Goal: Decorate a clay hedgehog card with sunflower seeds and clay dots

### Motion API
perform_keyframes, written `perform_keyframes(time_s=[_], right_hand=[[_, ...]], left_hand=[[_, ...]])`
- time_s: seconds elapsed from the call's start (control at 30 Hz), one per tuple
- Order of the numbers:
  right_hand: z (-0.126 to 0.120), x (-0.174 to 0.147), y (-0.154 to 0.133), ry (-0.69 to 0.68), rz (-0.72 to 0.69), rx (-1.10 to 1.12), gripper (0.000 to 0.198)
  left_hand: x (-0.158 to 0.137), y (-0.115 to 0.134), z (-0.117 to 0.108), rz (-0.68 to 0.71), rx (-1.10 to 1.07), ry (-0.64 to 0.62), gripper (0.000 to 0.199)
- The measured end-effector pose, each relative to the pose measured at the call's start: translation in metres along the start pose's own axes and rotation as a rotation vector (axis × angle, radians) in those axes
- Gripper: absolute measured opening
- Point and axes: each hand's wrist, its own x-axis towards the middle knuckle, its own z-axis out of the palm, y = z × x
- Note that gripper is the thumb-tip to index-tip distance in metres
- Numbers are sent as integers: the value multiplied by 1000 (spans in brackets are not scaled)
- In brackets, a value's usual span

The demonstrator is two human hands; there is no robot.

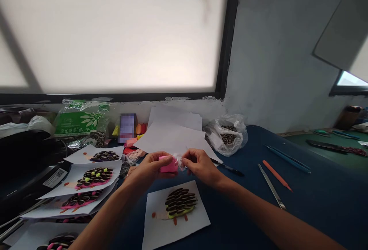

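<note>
My left hand (156,164) is closed around a pink lump of modelling clay (169,165) in a clear plastic wrapper. With thumb and fingers, my right hand (199,165) pinches the gathered end of that plastic wrapper (180,160). Both hands are raised over the blue table, close together. Below them lies a white paper (155,234) bearing a hedgehog picture (181,204) made of dark sunflower seeds, with yellow-green clay along the seeds' lower edge, a pale head, a brown nose and brown legs.
More hedgehog pictures (96,175) overlap at left. Behind them stand a green seed bag (83,121) and colourful clay packs (132,142). White sheets (175,137) and an open bag of seeds (228,137) are at the back. A black pen (231,169), blue tweezers (287,158), an orange tool (277,175) and a metal blade (271,186) lie right.
</note>
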Motion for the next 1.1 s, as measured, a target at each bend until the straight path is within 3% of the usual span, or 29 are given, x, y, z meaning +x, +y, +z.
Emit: perform_keyframes(time_s=[0.33,0.53,0.77,1.1], right_hand=[[-1,-3,0,41,29,44,15],[1,-11,-4,130,-251,-205,5],[2,-12,-2,104,-263,-182,17],[1,-11,-1,56,-325,-264,11]], left_hand=[[-2,-2,5,21,-21,-26,39],[0,-1,3,1,-37,8,42],[0,-3,6,-18,-63,31,50],[-1,-4,10,20,-17,44,51]])
